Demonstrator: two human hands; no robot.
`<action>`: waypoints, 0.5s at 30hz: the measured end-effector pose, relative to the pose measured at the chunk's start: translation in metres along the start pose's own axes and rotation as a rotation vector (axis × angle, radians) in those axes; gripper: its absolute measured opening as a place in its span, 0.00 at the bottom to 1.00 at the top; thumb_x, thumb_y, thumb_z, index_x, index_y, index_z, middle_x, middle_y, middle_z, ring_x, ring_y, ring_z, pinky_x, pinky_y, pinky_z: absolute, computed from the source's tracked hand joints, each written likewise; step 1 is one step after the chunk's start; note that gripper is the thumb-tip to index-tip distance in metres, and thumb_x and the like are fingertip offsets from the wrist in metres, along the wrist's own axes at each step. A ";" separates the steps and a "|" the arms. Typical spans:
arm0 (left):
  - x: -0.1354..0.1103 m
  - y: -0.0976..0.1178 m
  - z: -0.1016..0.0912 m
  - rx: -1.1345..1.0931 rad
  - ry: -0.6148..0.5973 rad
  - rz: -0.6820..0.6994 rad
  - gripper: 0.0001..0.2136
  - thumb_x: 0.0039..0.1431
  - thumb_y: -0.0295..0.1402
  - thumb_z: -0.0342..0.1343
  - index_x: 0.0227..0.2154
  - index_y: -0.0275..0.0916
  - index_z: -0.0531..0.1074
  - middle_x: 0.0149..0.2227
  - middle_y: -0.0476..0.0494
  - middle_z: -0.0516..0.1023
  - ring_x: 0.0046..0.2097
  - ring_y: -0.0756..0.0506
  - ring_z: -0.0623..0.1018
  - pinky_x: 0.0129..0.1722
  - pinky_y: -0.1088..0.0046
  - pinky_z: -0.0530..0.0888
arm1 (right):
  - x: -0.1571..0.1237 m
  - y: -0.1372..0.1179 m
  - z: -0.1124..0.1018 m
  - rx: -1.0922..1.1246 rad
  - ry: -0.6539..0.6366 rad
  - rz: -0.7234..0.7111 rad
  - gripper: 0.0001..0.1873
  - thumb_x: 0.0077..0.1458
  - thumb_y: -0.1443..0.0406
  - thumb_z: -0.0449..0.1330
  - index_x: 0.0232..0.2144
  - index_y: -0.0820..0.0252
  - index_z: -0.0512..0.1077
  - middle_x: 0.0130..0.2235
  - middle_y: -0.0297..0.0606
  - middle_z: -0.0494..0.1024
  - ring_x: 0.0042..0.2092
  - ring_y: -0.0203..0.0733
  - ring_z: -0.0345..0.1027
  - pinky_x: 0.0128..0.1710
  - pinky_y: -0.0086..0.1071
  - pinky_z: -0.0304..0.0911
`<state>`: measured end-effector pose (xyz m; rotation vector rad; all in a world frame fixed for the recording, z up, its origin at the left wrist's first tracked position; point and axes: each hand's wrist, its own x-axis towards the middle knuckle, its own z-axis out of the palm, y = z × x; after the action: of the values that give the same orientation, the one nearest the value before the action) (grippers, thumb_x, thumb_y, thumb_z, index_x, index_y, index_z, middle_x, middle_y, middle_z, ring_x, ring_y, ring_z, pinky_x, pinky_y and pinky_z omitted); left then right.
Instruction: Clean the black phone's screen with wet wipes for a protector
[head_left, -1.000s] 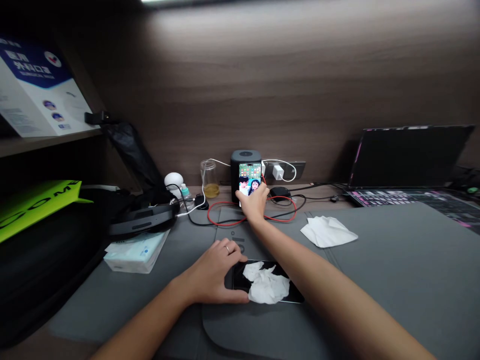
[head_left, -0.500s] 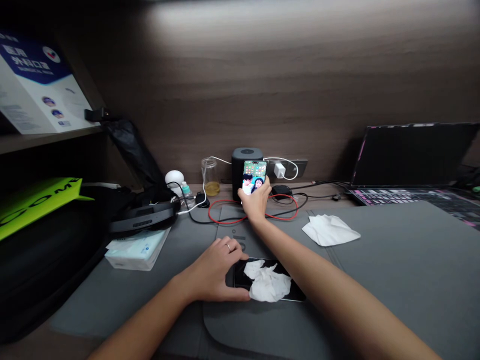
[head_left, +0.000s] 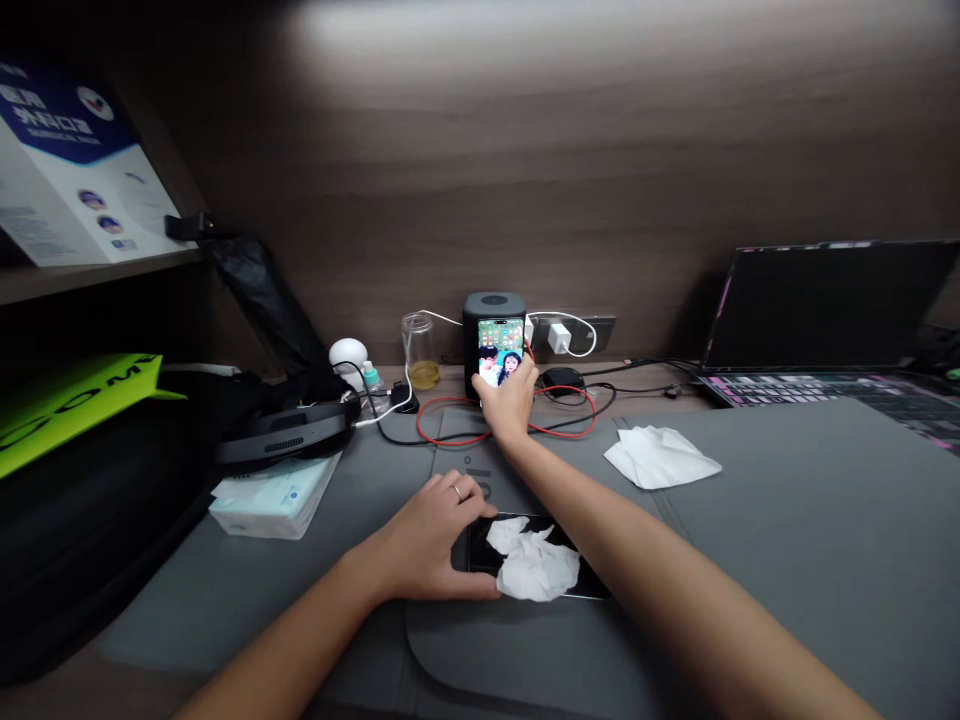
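Note:
My right hand [head_left: 511, 400] is closed on the lower part of a smartphone [head_left: 500, 348] with its screen lit. It holds the phone upright in front of a dark speaker [head_left: 493, 302]. Nearer to me, a phone with a dark screen [head_left: 486, 548] lies flat on a grey desk mat [head_left: 540, 650]. My left hand [head_left: 442, 540] straddles this phone's left end, thumb at the near edge and fingers at the far edge. Crumpled white tissues [head_left: 538, 566] lie on the dark screen. My right forearm covers the phone's right part.
A white tissue [head_left: 661, 457] lies on the mat at right, before an open laptop [head_left: 825, 310]. Red and black cables [head_left: 450, 440] loop behind my hands. A tissue pack [head_left: 274, 500] sits at left. A glass jar [head_left: 421, 355] and a small bottle [head_left: 373, 380] stand at the back.
My right hand has moved the lit phone slightly left, so it stands more squarely before the speaker. My left hand keeps its place on the dark phone.

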<state>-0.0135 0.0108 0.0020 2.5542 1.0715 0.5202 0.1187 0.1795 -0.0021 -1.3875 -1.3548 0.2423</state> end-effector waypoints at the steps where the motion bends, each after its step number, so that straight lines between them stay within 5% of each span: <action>1: 0.000 0.000 0.000 0.000 -0.001 0.000 0.31 0.50 0.53 0.65 0.52 0.40 0.71 0.47 0.40 0.72 0.48 0.37 0.71 0.49 0.57 0.69 | 0.000 0.000 0.000 -0.001 -0.001 0.001 0.39 0.45 0.59 0.64 0.58 0.63 0.55 0.52 0.53 0.65 0.55 0.59 0.62 0.54 0.50 0.61; 15: 0.000 0.001 -0.001 0.018 0.001 0.003 0.30 0.50 0.53 0.66 0.52 0.39 0.71 0.47 0.39 0.72 0.48 0.36 0.71 0.48 0.57 0.69 | -0.003 -0.001 -0.007 -0.017 -0.033 -0.006 0.51 0.46 0.54 0.67 0.65 0.66 0.48 0.57 0.60 0.62 0.59 0.63 0.59 0.57 0.52 0.59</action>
<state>-0.0132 0.0101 0.0030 2.5716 1.0769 0.5150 0.1225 0.1734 -0.0001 -1.3987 -1.3913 0.2513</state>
